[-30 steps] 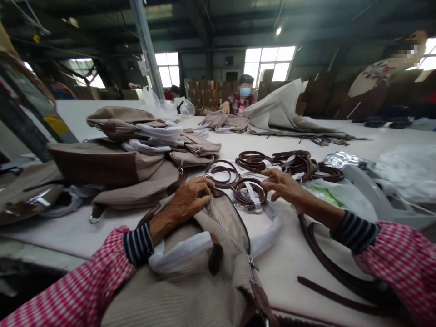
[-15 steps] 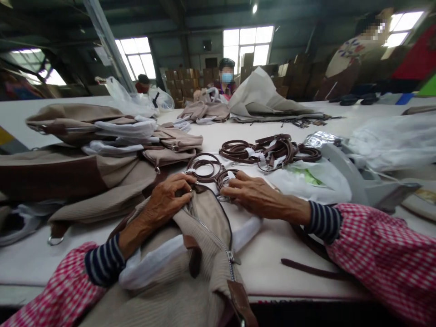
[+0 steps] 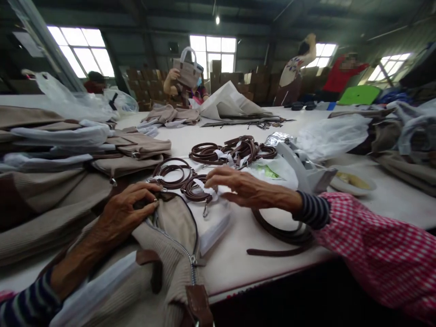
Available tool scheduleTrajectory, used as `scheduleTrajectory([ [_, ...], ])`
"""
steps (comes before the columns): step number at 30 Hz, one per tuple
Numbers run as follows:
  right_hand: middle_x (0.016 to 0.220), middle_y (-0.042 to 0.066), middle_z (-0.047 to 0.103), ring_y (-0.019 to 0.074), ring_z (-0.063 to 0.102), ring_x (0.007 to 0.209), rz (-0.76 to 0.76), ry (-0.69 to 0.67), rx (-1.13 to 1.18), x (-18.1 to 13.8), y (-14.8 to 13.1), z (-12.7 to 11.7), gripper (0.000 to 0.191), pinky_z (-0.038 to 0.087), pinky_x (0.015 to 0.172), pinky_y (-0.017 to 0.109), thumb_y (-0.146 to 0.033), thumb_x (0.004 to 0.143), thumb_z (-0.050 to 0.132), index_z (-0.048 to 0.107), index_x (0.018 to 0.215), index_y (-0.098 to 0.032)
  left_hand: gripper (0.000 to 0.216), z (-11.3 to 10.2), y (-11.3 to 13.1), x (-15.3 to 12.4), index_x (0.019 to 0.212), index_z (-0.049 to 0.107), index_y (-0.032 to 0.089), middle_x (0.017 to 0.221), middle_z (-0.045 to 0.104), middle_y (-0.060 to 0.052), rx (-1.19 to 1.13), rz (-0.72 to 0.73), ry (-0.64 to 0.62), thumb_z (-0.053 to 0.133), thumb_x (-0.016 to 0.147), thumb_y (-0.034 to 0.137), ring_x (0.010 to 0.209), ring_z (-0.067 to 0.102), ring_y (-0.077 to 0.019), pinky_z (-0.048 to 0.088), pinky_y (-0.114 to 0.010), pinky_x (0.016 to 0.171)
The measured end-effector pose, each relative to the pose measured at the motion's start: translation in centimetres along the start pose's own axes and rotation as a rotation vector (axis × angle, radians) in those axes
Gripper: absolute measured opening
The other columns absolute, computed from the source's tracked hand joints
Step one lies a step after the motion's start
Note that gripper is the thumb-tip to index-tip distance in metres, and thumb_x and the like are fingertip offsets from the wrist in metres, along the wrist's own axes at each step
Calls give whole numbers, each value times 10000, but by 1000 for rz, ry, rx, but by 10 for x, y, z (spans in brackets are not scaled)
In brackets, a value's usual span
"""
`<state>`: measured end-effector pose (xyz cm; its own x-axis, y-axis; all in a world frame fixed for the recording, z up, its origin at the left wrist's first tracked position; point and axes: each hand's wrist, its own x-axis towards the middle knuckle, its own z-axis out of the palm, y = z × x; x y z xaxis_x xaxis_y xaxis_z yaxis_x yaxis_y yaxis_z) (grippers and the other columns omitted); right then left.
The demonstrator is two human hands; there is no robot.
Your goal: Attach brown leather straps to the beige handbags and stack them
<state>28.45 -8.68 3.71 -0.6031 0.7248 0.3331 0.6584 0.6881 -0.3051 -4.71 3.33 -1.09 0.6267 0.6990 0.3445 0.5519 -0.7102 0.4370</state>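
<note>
A beige corded handbag (image 3: 163, 250) with brown leather trim lies in front of me, its zip undone and the pale lining showing. My left hand (image 3: 127, 211) pinches the bag's rim at the far end of the zip. My right hand (image 3: 243, 186) hovers over the table with fingers stretched out and apart. Its fingertips are close to a coiled brown strap (image 3: 194, 190) bound with white paper, whose metal snap hook (image 3: 205, 210) points towards me. Behind that coil rests another coiled strap (image 3: 172, 175). White wrapping covers the bag's handle (image 3: 102, 281).
Several more coiled straps (image 3: 238, 150) lie farther back. Stacked beige bags (image 3: 139, 147) fill the left side. To the right are a grey tape dispenser (image 3: 296, 165), clear plastic (image 3: 334, 134) and a loose dark strap (image 3: 279, 252). Across the table a co-worker holds up a bag (image 3: 187, 72).
My view has swung right. The right hand has lifted off the coiled strap and its fingers have opened. The left hand keeps its grip. Across the table, a bag has been raised before the co-worker.
</note>
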Motion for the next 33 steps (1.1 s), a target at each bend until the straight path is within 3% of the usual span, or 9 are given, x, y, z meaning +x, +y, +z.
scheduleTrajectory([
  [3, 1185, 91, 669, 201, 629, 1037, 174, 238, 7, -31, 7, -34, 225, 501, 883, 331, -109, 929, 579, 689, 1110, -184, 289, 0, 0, 0, 779, 671, 219, 1249, 716, -63, -22, 3, 0, 597, 887, 477, 1182, 629, -271, 447, -432, 1122],
  [6, 957, 42, 724, 170, 630, 816, 407, 355, -92, -69, 15, -55, 136, 478, 751, 292, -178, 919, 596, 730, 939, -196, 309, 1, -4, 0, 773, 680, 226, 1248, 716, -59, -19, -5, 11, 596, 873, 505, 1174, 639, -286, 452, -447, 1116],
  [9, 878, 28, 723, 161, 616, 743, 514, 341, -127, -100, 13, -55, 138, 458, 706, 282, -191, 900, 601, 738, 901, -204, 328, 3, -11, 0, 799, 686, 233, 1279, 708, -54, -12, -8, 8, 599, 877, 540, 1206, 623, -298, 428, -456, 1137],
  [13, 941, 37, 694, 150, 622, 765, 479, 263, -159, -118, 1, -43, 133, 449, 709, 270, -167, 921, 574, 702, 927, -201, 324, 4, -15, 0, 806, 683, 240, 1298, 698, -51, -23, -17, -9, 607, 868, 549, 1235, 606, -300, 389, -457, 1168],
  [19, 915, 47, 678, 171, 623, 775, 559, 367, -384, -122, 13, -43, 132, 430, 725, 286, -195, 954, 560, 683, 905, -194, 324, 2, -14, 0, 813, 702, 256, 1321, 687, -47, -16, -40, -33, 607, 863, 561, 1240, 612, -307, 416, -480, 1154],
  [23, 929, 51, 696, 185, 639, 799, 598, 283, -392, -124, 31, -42, 134, 428, 738, 292, -180, 948, 549, 676, 908, -185, 342, 0, -16, 2, 775, 701, 272, 1289, 714, -39, 3, -33, -20, 586, 852, 585, 1228, 630, -306, 444, -476, 1153],
  [29, 940, 54, 737, 186, 636, 714, 690, 113, -429, -126, 35, -31, 180, 414, 703, 296, -197, 935, 609, 698, 1091, -193, 350, -6, -20, 3, 853, 748, 296, 1334, 692, -33, 29, -4, -110, 566, 897, 592, 1279, 614, -305, 424, -484, 1192],
  [33, 1010, 71, 747, 202, 677, 821, 634, 247, -372, -120, 33, -28, 129, 442, 758, 293, -235, 962, 626, 696, 1055, -180, 350, -6, -25, 1, 889, 746, 294, 1360, 671, -31, 30, 5, -120, 556, 924, 586, 1289, 605, -300, 415, -485, 1198],
])
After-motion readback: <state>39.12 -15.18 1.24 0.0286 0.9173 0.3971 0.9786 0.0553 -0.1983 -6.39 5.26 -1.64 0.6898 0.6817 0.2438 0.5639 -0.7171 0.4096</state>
